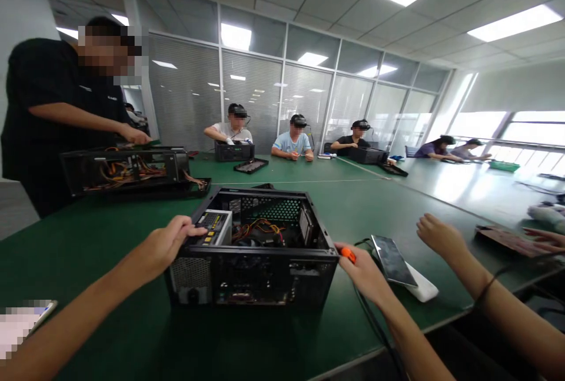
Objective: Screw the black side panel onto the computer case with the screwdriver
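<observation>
An open black computer case [253, 275] stands on the green table in front of me, with a grey power supply [215, 227] and coloured wires [260, 229] inside. My left hand [170, 244] lies on the case's top left edge, its fingers stretched out flat onto the power supply and holding nothing. My right hand [362, 270] is closed round an orange-handled tool [348, 254] at the case's upper right corner; the tool's tip is hidden.
A phone [392, 260] lies on a white block to the right, beside a neighbour's forearm and hand [439, 235]. At the left, a standing person works on another open case [128, 170]. Several seated people work at the far side. A card [26, 319] lies near left.
</observation>
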Demonstrator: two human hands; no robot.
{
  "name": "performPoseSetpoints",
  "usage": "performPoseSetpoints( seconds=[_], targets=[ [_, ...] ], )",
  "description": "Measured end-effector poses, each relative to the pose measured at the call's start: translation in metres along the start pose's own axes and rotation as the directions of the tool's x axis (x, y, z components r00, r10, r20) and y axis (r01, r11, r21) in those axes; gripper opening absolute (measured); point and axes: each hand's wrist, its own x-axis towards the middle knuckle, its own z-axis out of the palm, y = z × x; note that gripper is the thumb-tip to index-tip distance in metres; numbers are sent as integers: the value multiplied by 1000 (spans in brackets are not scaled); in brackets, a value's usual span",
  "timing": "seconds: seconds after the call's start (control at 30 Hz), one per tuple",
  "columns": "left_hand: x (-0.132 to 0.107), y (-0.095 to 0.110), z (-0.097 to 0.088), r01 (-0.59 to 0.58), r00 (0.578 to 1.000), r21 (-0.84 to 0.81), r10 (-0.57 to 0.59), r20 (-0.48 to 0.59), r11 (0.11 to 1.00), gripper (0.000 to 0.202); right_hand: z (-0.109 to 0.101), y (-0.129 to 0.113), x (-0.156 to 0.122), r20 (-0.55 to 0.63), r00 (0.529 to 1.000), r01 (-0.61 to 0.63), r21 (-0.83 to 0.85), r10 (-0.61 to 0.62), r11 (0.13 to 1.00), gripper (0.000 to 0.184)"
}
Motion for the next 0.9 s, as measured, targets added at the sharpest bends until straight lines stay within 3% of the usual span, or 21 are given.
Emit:
performPoseSetpoints(
  seconds=[0.1,0.17,0.2,0.23,0.27,0.3,0.33,0.37,0.43,0.5,0.57,0.63,0.77,0.9],
  targets=[
    [0,-43,-22,73,995,79,-66,-81,994,23,32,-49,-29,184,980,83,-11,-80,996,53],
    [2,-69,-35,126,979,152,-99,-176,980,24,56,-78,-43,221,963,164,-35,-153,986,60],
    [2,-78,-40,145,972,185,-105,-210,972,24,67,-89,-48,297,927,242,-9,-228,970,63],
    [1,-83,-45,164,964,214,-111,-243,963,26,75,-99,-51,415,844,348,56,-339,936,60],
    [-2,-84,-49,185,955,230,-120,-271,955,28,80,-105,-51,534,724,444,124,-437,887,56],
    [-7,-79,-52,207,948,232,-135,-289,951,29,82,-109,-49,615,631,499,145,-473,854,49],
    [-15,-69,-52,229,938,224,-153,-310,947,30,80,-109,-43,682,570,532,117,-457,839,42],
    [-25,-55,-50,247,933,198,-177,-314,949,30,76,-106,-33,721,572,537,32,-392,843,35],
    [-49,-19,-35,234,940,150,-184,-288,961,26,65,-89,0,728,664,477,-237,-170,846,24],
    [-73,20,-9,139,966,128,-106,-236,982,25,61,-64,48,686,721,432,-342,-93,835,22],
    [-90,53,18,25,962,144,16,-271,989,24,69,-35,102,483,869,245,-608,107,756,23],
    [-98,75,40,-3,947,231,77,-311,973,22,87,-10,151,368,908,130,-704,202,698,28],
    [-99,81,59,90,914,401,85,-397,912,23,129,20,208,366,913,151,-713,180,685,34],
    [-109,42,54,96,915,350,55,-399,932,20,162,27,236,392,916,234,-698,88,677,50]
  ],
)
